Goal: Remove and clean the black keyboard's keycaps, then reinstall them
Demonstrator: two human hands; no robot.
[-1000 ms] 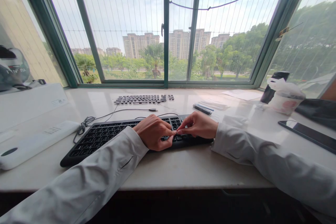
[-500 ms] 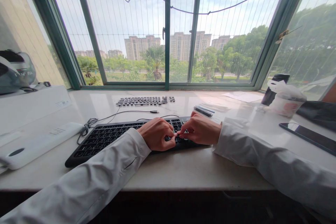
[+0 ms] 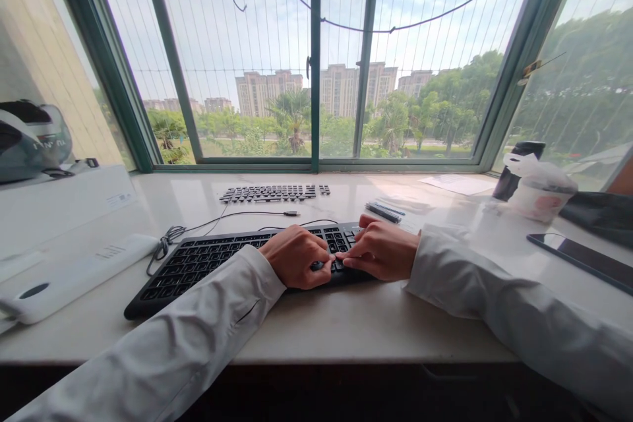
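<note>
A black keyboard lies at a slant on the pale tabletop, its key positions on the left showing as bare dark frames without caps. My left hand rests over its right half, fingers curled and thumb pressed to the index finger. From the other side my right hand reaches in, with thumb and index finger pinched close to the left fingertips. Whatever lies between the fingers is too small or hidden to make out. Behind the keyboard, loose black keycaps are laid out in rows. A coiled cable lies at the keyboard's upper left.
Pens lie past my right hand. Farther right are a phone, a bagged cup and a black bottle-like object. On the left are a long white device and a white box bearing a helmet.
My right hand has shifted slightly and its fingers are straighter, still near the left fingertips. The left hand has hardly moved. The whole view has tipped up a little.
</note>
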